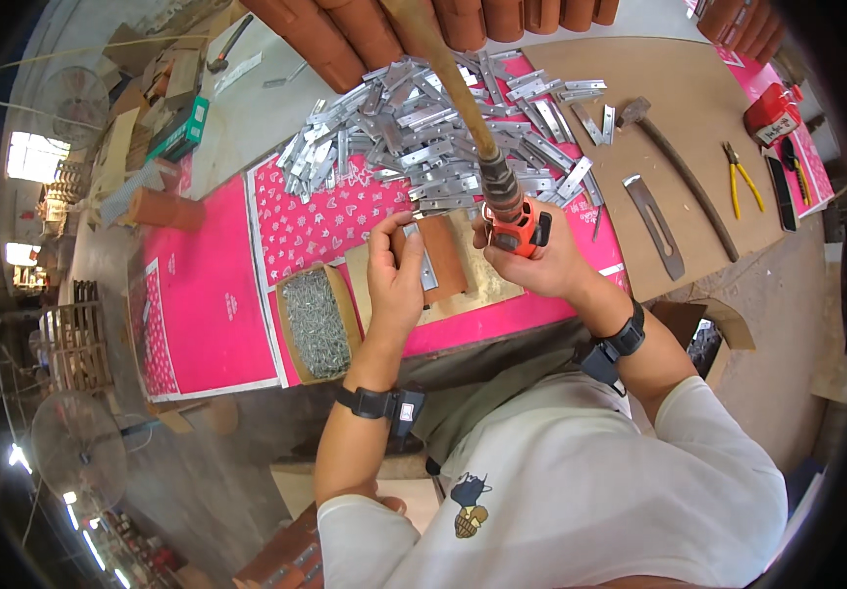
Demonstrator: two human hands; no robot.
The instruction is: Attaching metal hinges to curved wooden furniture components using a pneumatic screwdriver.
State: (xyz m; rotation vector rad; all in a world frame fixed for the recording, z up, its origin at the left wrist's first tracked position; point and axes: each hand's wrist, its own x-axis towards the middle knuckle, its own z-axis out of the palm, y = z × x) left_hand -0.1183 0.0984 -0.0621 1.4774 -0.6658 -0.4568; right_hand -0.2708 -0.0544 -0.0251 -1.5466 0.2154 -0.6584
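My left hand (395, 280) grips a short terracotta tile (443, 253), its thumb by a narrow metal strip (427, 267) lying along the tile. The tile rests on a pale wooden board (490, 263). Closed around an orange and black power tool (517, 228) is my right hand (549, 250), just right of the tile. A tan, pole-like length (448, 83) runs from the tool's grey collar up past the top edge. Where the tool's working tip meets the work is hidden. Beside my left wrist stands an open box of screws (317, 319).
Metal brackets (433, 133) lie heaped beyond my hands. To the right are a slotted metal blade (654, 226), a hammer (679, 167), yellow-handled pliers (741, 180) and a red container (773, 113). Terracotta tiles (463, 22) line the far edge; another tile (165, 209) stands left.
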